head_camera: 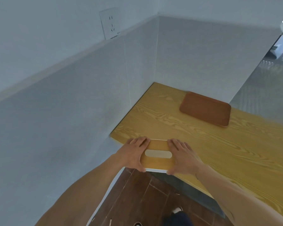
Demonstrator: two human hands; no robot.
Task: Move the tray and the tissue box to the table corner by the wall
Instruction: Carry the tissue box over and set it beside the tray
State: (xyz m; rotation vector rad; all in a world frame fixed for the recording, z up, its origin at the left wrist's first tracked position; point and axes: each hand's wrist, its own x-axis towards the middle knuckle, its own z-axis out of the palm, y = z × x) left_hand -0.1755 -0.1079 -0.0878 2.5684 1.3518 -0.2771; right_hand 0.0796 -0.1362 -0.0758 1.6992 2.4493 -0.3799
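Note:
A tissue box with a wooden lid and a white oval slot is at the near left edge of the yellow wooden table. My left hand clasps its left end and my right hand clasps its right end. Whether the box rests on the table or hangs just above the edge, I cannot tell. A brown rectangular tray lies flat on the table farther back, close to the rear wall and right of the corner.
White walls meet at the table's far left corner. A wall socket sits high on the left wall. Dark wooden floor and shoes show below the table edge. A grey surface lies beyond the table at right.

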